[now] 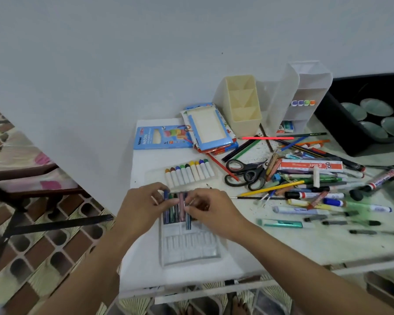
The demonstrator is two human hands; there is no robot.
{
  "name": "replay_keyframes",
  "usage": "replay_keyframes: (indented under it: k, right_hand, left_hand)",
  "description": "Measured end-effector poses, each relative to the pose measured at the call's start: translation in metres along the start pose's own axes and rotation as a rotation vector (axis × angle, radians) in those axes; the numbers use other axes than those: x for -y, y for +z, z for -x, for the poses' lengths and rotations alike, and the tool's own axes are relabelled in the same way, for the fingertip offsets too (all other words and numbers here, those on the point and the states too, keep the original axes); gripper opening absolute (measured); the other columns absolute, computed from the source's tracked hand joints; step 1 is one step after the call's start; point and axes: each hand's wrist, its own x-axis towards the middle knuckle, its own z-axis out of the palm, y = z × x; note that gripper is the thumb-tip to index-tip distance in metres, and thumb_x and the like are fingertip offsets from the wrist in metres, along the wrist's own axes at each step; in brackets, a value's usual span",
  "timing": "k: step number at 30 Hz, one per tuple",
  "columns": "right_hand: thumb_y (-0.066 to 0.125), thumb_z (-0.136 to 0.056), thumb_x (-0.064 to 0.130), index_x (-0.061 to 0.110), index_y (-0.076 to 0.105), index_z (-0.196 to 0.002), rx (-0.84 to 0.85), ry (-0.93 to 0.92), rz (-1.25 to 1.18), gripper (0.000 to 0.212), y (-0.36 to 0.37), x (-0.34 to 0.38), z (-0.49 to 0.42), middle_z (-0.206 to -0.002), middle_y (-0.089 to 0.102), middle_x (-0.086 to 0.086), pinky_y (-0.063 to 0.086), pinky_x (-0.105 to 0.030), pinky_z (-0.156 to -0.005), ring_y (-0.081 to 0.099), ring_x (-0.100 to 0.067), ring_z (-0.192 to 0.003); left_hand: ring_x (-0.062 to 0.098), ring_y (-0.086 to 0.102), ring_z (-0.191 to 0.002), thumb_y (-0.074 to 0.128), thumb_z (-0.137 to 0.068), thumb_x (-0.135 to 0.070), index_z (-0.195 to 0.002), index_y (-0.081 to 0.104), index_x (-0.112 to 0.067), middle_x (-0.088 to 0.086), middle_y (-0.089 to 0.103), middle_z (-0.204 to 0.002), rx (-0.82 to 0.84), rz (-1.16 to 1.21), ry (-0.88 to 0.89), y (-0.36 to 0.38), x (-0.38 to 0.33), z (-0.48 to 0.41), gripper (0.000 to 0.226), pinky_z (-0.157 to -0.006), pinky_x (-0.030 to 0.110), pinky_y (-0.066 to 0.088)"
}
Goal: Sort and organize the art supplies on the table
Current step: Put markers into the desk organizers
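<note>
Above the clear tray [191, 251] on the tabletop [305, 244], curled fingers [158, 187] of the left hand [141, 205] pinch a blue crayon [166, 193], those of the right hand [210, 212] a dark crayon [188, 222].

scissors [248, 173] right of crayon tray [189, 172]

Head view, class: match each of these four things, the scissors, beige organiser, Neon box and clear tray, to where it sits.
Things:
1 scissors
2 beige organiser
3 Neon box
4 clear tray

Places:
a at the near edge, holding some crayons
b upright at the back
c flat at the back left corner
d amid loose pencils

Pairs: 1-d, 2-b, 3-c, 4-a
</note>
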Motion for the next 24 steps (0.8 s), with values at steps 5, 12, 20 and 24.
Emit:
replay_keyframes:
  k: [5,12,20,24]
  right_hand:
    - [0.074,-0.088,0.019,0.024,0.073,-0.093,-0.055,0.007,0.033,0.007,0.009,-0.002,0.004,-0.078,0.07,0.006,0.055,-0.024,-0.068,0.066,-0.01,-0.071]
    - [0.074,-0.089,0.02,0.024,0.072,-0.09,-0.079,0.044,0.043,0.005,0.011,-0.004,0.004,-0.073,0.068,0.011,0.054,-0.021,-0.066,0.064,-0.004,-0.068]
    - [0.075,-0.089,0.017,0.016,0.075,-0.094,-0.035,0.034,-0.026,0.006,-0.003,-0.004,0.005,-0.074,0.069,0.005,0.054,-0.025,-0.067,0.063,-0.009,-0.067]
    - [0.073,-0.09,0.013,0.016,0.076,-0.095,-0.033,-0.003,-0.013,0.007,-0.019,-0.004,0.012,-0.072,0.065,0.01,0.046,-0.016,-0.064,0.055,-0.001,-0.063]
  left_hand:
    - [0.007,0.065,-0.063,0.083,-0.068,-0.051,-0.098,0.069,-0.037,-0.01,0.061,-0.084,-0.058,0.045,0.098,0.001,0.012,0.006,0.036,-0.061,0.017,0.048]
    - [0.004,0.064,-0.076,0.076,-0.079,-0.036,-0.102,0.079,-0.014,-0.005,0.064,-0.103,-0.137,0.019,0.232,0.016,0.024,0.015,0.033,-0.076,0.017,0.052]
    - [0.002,0.064,-0.088,0.073,-0.084,-0.019,-0.102,0.079,-0.009,0.001,0.065,-0.118,-0.203,-0.012,0.271,0.023,0.026,0.027,0.021,-0.088,0.014,0.05]
    - [-0.006,0.06,-0.087,0.081,-0.078,-0.009,-0.095,0.08,-0.009,-0.003,0.065,-0.098,-0.264,0.035,0.247,0.025,0.021,0.021,0.017,-0.085,0.003,0.044]
